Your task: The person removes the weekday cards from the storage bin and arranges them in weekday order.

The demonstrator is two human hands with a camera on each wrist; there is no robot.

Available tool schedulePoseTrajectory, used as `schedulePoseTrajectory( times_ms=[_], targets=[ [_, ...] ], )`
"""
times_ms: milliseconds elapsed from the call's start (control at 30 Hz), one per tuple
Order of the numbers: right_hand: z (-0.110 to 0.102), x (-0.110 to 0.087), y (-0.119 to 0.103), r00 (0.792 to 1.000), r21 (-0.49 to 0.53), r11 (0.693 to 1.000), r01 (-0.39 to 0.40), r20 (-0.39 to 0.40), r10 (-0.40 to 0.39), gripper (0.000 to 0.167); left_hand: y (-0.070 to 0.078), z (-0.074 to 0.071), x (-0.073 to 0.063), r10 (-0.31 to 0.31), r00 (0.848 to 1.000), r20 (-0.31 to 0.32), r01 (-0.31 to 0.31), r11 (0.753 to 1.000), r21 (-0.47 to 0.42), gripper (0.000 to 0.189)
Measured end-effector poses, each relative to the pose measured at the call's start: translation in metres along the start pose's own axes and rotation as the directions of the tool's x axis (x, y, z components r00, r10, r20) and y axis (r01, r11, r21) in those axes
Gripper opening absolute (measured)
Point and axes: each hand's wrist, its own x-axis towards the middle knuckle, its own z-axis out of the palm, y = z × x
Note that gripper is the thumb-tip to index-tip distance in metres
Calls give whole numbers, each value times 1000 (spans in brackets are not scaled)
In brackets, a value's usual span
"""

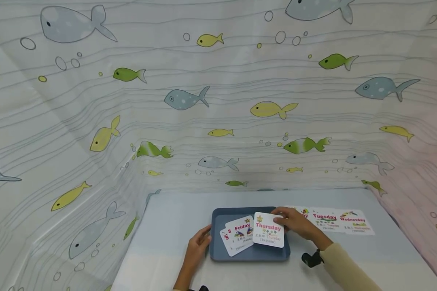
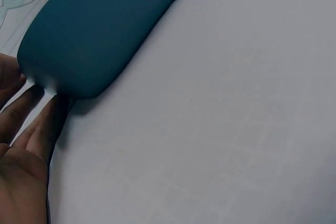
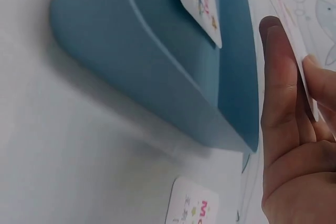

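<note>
The right hand (image 1: 299, 223) pinches a white, round-cornered "Thursday" card (image 1: 268, 234) between thumb and fingers above a blue-grey rectangular tray (image 1: 264, 255); the left hand (image 1: 197, 246), fingers extended, touches the tray's left side. A white, printed "Friday" card (image 1: 242, 237) lies inside; similar "Tuesday" (image 1: 325, 218) and "Wednesday" cards (image 1: 354, 220) lie on the white surface (image 1: 251, 278) to the right.

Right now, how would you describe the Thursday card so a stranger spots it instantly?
On the white table, find the blue-gray tray. At its right side, the right hand pinches a white card headed Thursday. Unlike the Friday card to its left, which lies in the tray, this one is held up.
</note>
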Motion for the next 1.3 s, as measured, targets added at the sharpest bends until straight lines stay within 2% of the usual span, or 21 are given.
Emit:
schedulePoseTrajectory(
  times_ms=[100,500,800,1033,1300],
  targets=[
    [-6,-8,2,999,-6,1000,-20,-25,20,40,2,0,1,1,1000,2,-1,1000,-13,40],
    [-37,-35,17,999,40,998,-39,-35,41,49,4,1,-2,-37,999,9,37,998,-43,42],
    [-52,-49,25,999,94,995,-34,-7,35,55,5,1,-2,-35,999,17,36,998,-43,44],
    [-61,-58,31,993,70,993,-92,-63,96,59,5,2,-2,-41,999,16,42,997,-63,44],
    [-70,-70,41,990,44,992,-119,-68,122,58,5,1,-2,-39,999,10,40,998,-48,43]
  ],
)
